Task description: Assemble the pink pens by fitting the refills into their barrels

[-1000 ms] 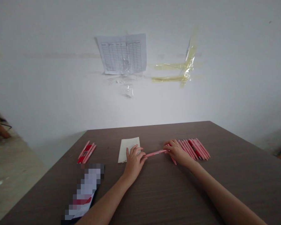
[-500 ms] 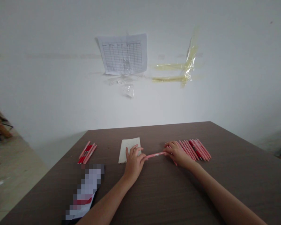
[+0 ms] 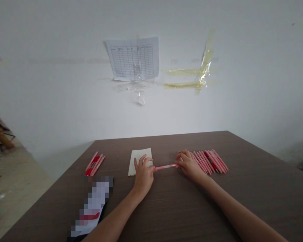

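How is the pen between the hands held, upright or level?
Level: the pen spans sideways between the left hand and right hand, one end in each.

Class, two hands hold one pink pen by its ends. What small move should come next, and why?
Probably the right hand lets go, leaving the pen to the left hand: the long row of pens lies by the right hand, the paper and smaller pile lie leftward.

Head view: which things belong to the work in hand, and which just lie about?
In hand: slim pink pen, held by left hand and right hand; row of pink pens.
Lying about: white paper slip; red-and-pink pen bundle; printed wall sheet; yellowed tape.
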Available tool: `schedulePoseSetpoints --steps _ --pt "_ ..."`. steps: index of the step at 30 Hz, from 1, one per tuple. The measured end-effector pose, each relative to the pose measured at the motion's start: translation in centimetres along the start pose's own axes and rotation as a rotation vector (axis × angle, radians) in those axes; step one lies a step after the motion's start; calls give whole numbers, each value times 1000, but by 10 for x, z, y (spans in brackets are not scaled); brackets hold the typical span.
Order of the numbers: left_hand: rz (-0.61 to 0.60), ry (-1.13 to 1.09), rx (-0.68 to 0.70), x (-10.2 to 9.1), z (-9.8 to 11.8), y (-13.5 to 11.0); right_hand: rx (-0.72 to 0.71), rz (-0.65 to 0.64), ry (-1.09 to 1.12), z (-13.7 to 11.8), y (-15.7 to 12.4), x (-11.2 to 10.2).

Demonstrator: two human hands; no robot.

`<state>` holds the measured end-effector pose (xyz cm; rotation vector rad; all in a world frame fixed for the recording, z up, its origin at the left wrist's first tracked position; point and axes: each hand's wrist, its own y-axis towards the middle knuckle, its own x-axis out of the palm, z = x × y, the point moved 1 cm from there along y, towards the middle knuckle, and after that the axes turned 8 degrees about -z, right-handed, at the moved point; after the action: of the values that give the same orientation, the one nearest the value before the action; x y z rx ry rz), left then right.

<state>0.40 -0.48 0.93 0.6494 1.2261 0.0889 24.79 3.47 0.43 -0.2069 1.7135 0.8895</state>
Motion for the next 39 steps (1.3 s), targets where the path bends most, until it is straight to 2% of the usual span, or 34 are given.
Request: schedulePoseSetpoints --steps 9,14,18,27,39 --pt "-36 -57 -34 5 -5 1 -8 75 -59 -11 1 -2" --pt "56 -4 -66 3 -6 2 33 57 -42 -8 0 -1" --pt "97 27 -7 -1 1 1 78 5 -23 -2 -1 0" --pt "66 55 26 -8 3 1 70 -75 30 -6 -1 -2" --pt "25 42 25 -2 -2 2 26 2 105 -6 2 -1"
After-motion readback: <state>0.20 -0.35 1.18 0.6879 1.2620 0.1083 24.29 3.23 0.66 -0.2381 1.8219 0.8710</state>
